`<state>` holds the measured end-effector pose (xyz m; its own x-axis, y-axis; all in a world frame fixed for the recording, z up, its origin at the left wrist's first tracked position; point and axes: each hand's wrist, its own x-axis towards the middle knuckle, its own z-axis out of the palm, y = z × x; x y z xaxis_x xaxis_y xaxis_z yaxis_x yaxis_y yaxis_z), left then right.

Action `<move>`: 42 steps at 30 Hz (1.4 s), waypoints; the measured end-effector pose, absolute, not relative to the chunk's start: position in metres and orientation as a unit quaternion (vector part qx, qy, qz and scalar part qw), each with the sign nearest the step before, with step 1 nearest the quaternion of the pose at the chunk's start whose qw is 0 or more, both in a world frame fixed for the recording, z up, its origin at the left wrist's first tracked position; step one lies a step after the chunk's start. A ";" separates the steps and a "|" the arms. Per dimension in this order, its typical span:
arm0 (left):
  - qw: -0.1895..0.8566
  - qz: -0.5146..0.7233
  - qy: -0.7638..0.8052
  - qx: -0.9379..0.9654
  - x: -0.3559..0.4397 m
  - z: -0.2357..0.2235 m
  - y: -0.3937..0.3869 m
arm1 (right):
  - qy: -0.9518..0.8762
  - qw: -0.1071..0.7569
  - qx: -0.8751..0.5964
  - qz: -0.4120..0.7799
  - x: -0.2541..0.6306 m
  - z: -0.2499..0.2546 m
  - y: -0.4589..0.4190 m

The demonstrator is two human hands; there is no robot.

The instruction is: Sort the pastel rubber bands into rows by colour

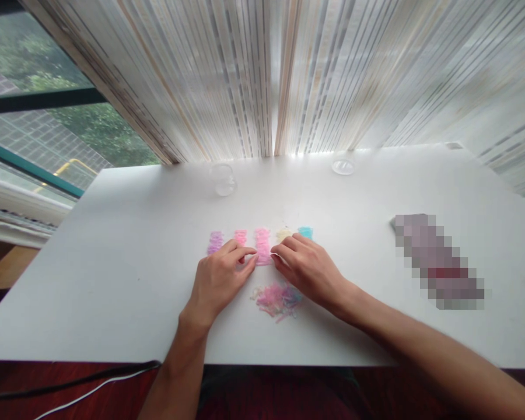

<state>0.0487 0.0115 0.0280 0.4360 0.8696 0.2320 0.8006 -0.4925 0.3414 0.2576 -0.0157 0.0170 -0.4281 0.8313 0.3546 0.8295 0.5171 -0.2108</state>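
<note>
Small pastel rubber bands lie sorted by colour in short columns: purple bands [216,242], coral-pink bands [240,234], pink bands [262,238], cream bands [283,234] and blue bands [305,232]. At the lower end of the pink column, my left hand [221,274] pinches the left end of a pink rubber band [263,261] between thumb and forefinger. Opposite it, my right hand [308,265] pinches at the right end, partly covering the cream and blue columns. Below my hands sits a loose mixed pile of bands [277,300].
Towards the back of the white table [135,233] stand a clear round container [224,181] and a clear lid [343,167]. A blurred-out flat object [437,262] lies on the right. Striped curtains [227,76] hang behind the far edge; cables [114,376] run below the near edge.
</note>
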 end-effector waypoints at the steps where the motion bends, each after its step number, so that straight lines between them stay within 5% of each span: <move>1: 0.089 0.194 0.496 0.842 0.048 0.028 0.011 | -0.844 0.214 -0.492 0.000 0.258 0.017 -0.016; 14: 0.145 0.294 0.418 0.847 0.037 0.035 -0.008 | -0.831 0.278 -0.475 0.083 0.273 0.024 -0.021; 20: 0.250 0.231 0.397 0.852 0.034 0.034 -0.034 | -0.862 0.228 -0.402 0.209 0.285 0.038 -0.027; 42: 0.209 0.206 0.445 0.846 0.032 0.023 -0.047 | -0.883 0.138 -0.383 0.234 0.279 0.042 -0.034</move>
<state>0.0320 -0.0468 0.0233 0.5197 0.8387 0.1628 0.6665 -0.5173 0.5369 0.2790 -0.0341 0.0422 -0.6685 0.7410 0.0637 0.6123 0.5969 -0.5184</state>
